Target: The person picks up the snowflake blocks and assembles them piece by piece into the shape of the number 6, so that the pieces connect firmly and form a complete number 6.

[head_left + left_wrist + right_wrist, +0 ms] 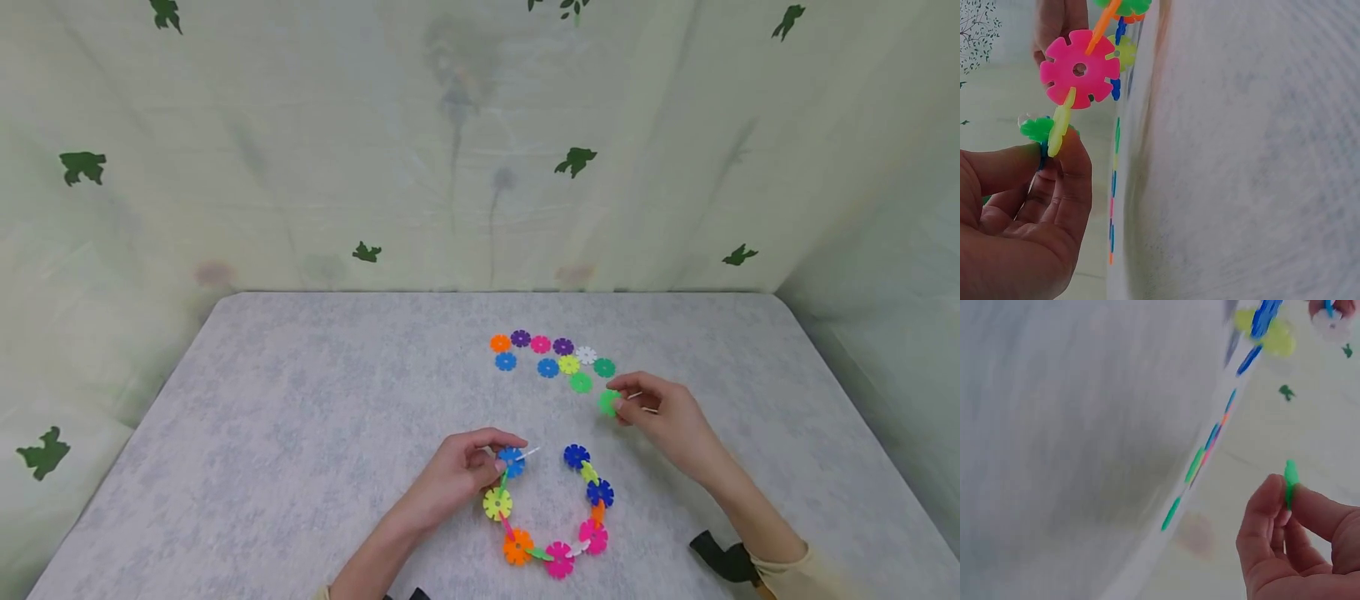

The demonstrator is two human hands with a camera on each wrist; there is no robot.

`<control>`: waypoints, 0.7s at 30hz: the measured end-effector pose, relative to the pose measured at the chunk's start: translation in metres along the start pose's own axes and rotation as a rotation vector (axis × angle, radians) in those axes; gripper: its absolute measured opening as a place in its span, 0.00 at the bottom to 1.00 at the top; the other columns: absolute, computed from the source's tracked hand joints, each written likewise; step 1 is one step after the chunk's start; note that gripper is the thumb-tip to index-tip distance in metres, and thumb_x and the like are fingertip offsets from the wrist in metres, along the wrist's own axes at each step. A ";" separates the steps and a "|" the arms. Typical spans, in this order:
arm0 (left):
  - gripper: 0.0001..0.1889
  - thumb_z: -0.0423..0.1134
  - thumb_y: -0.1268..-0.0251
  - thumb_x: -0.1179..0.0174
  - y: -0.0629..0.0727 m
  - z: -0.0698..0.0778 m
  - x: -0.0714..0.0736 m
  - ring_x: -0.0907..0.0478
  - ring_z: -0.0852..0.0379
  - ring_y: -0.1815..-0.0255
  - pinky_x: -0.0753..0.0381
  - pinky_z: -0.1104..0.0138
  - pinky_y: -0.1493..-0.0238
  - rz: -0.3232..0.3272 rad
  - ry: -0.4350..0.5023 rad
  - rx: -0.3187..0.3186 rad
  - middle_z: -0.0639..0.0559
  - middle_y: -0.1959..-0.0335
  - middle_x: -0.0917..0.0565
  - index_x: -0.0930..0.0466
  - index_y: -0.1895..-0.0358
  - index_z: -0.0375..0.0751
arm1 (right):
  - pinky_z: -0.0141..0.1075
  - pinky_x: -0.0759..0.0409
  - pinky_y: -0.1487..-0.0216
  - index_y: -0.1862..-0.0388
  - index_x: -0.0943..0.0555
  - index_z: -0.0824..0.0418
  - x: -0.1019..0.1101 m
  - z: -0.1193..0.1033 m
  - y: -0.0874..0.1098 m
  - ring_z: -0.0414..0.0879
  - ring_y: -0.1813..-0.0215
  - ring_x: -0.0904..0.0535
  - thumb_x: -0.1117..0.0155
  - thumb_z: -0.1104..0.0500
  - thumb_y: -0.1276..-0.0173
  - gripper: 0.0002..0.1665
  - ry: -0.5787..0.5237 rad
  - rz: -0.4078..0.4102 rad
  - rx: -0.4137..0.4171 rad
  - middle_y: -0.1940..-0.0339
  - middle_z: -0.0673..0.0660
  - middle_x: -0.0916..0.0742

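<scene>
My left hand point(457, 471) pinches a light blue notched plastic disc point(512, 462) at one end of a chain of interlocked flower-shaped discs. A white disc point(531, 452), seen almost edge-on, is slotted into that blue one. From there the chain curves through yellow point(497, 504), orange point(518, 547) and pink point(559, 560) discs, up to a dark blue disc point(577, 457) at its other end. Between thumb and fingertips, my right hand point(671, 417) holds a loose green disc point(610, 403), shown edge-on in the right wrist view. It is apart from the chain.
Several loose discs lie flat beyond the hands, among them an orange disc point(500, 343), a white disc point(587, 356) and a light green disc point(581, 382). They rest on a grey table point(300, 417). A pale curtain point(300, 167) with leaf shapes hangs behind the table's far edge.
</scene>
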State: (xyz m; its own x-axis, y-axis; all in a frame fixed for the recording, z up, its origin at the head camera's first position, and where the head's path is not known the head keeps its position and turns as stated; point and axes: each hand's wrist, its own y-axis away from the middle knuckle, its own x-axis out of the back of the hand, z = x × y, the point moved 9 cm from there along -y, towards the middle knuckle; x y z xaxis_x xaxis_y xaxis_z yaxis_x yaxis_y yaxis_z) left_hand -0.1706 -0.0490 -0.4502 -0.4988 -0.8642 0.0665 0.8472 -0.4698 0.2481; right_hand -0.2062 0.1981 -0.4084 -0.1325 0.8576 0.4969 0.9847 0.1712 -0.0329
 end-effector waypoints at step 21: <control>0.11 0.27 0.35 0.43 0.001 0.002 0.004 0.26 0.55 0.72 0.23 0.69 0.66 0.039 0.091 -0.011 0.47 0.72 0.17 0.17 0.52 0.32 | 0.43 0.16 0.63 0.53 0.19 0.61 -0.071 -0.032 0.021 0.55 0.67 0.18 0.36 0.63 0.31 0.08 -0.163 -0.084 -0.107 0.66 0.55 0.15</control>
State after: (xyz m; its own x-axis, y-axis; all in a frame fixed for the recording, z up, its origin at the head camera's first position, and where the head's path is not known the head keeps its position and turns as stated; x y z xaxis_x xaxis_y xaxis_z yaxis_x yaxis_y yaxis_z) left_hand -0.1723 -0.0524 -0.4482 -0.4474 -0.8943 -0.0119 0.8677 -0.4373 0.2362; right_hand -0.1729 0.1255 -0.4162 -0.2224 0.9110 0.3473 0.9747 0.2000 0.0996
